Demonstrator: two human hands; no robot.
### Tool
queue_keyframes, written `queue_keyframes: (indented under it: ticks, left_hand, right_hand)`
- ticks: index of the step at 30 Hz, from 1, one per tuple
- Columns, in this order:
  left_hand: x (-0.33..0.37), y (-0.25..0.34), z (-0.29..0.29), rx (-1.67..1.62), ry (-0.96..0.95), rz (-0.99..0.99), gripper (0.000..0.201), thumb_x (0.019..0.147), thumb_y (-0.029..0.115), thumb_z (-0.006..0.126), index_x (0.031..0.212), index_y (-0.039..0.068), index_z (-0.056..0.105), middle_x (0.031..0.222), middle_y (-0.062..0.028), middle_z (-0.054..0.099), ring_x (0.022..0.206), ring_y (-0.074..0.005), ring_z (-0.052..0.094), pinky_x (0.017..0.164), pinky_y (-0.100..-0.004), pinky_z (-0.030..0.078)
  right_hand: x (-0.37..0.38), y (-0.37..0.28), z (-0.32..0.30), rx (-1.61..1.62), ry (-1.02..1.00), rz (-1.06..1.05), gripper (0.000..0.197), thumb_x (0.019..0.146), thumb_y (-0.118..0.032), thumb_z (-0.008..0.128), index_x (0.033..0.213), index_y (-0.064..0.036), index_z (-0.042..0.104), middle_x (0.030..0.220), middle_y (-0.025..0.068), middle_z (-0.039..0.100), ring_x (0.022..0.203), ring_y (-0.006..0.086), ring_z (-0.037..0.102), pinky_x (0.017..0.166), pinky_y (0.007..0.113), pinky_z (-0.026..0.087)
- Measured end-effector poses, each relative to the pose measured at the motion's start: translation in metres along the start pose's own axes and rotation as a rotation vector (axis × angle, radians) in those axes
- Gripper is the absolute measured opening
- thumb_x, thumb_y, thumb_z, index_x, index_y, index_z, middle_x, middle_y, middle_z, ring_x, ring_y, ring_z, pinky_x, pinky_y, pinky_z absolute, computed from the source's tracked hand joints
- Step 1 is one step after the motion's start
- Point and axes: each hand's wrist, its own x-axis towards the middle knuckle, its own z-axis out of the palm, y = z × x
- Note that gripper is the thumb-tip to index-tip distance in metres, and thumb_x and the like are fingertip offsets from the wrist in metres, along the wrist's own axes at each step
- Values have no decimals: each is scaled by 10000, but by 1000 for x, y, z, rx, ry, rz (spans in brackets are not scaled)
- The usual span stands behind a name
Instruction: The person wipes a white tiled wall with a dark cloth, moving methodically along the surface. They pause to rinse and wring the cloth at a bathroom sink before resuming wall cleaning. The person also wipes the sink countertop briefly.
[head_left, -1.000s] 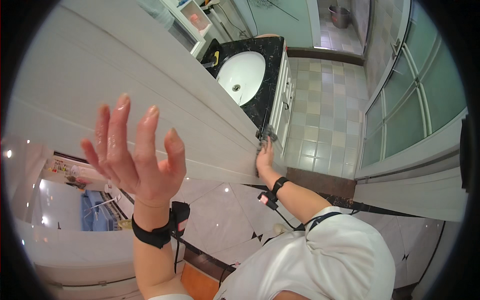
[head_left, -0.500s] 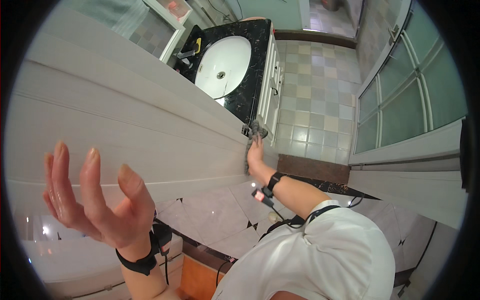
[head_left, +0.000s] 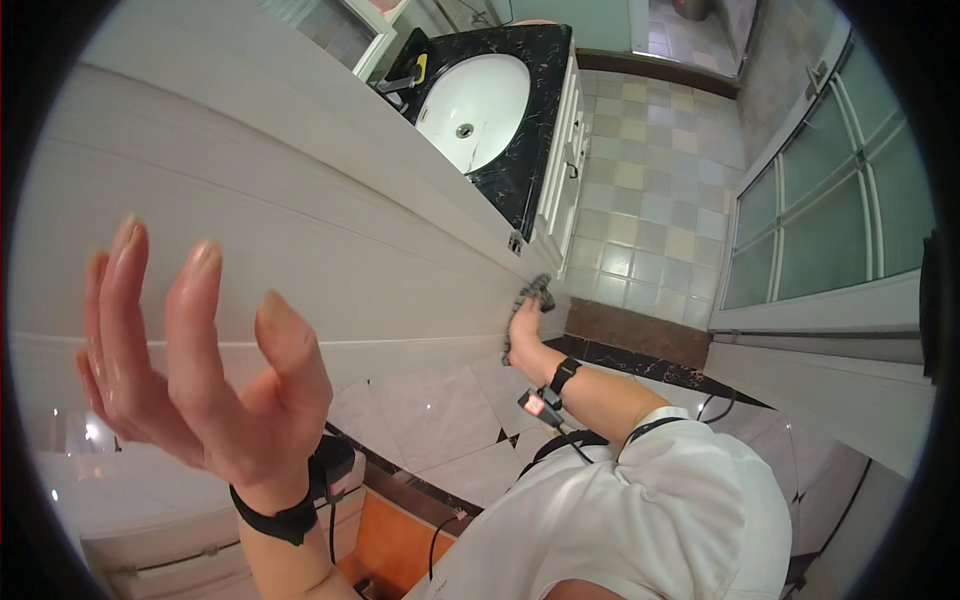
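My right hand (head_left: 525, 325) presses a dark grey cloth (head_left: 540, 290) against the free edge of a white door (head_left: 330, 250), just below the metal latch plate (head_left: 515, 243). Part of the cloth lies under the palm and is hidden; some bunches out past the fingertips. My left hand (head_left: 210, 370) is raised in front of the door's face, fingers spread and slightly curled, with nothing in it. Its skin looks wet. Both wrists wear black straps with small cabled devices.
Beyond the door stands a black stone vanity top (head_left: 555, 75) with a white oval basin (head_left: 490, 100) and white cabinet fronts. A frosted glass door (head_left: 825, 210) is on the right. A brown threshold (head_left: 635, 335) separates checkered tiles from pale marble tiles. An orange wooden surface (head_left: 400, 540) lies near my body.
My right hand and the cloth have slid down the door edge, from beside the latch plate to below it. The view has shifted a little; my left hand stays raised and open.
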Motion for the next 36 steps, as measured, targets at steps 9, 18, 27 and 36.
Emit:
queue_keyframes:
  ticks: [9, 18, 27, 36]
  left_hand:
    - [0, 1, 7, -20, 131, 6, 251, 800, 99, 665, 1050, 96, 652, 1135, -79, 659, 1040, -181, 607, 857, -268, 429]
    - [-2, -8, 7, 0, 109, 88, 249, 799, 69, 674, 1047, 71, 663, 1114, -68, 671, 1035, -176, 613, 823, -262, 449]
    - [-20, -21, 11, 39, 31, 96, 241, 818, 125, 668, 1053, 70, 665, 1104, -72, 680, 1023, -171, 636, 880, -250, 436]
    - [-8, -5, 32, 11, 156, -40, 169, 803, 169, 660, 971, 180, 679, 1076, 36, 672, 1023, -129, 618, 955, -271, 396]
  right_hand:
    - [-132, -62, -3, -185, -292, -1056, 614, 946, -253, 464, 1471, -62, 212, 1442, 345, 179, 1331, 486, 196, 1101, 503, 183]
    - [38, 41, 3, -241, 110, -460, 541, 984, -334, 343, 1465, -117, 223, 1344, 308, 388, 1178, 480, 440, 994, 467, 382]
    - [37, 70, -14, -310, -55, 330, 619, 955, -503, 213, 1476, -170, 187, 1502, 198, 222, 1363, 384, 264, 1106, 510, 242]
    - [-1, -8, -89, -5, -583, 232, 292, 958, -282, 492, 1077, -28, 573, 886, 93, 626, 730, 225, 612, 626, 381, 519]
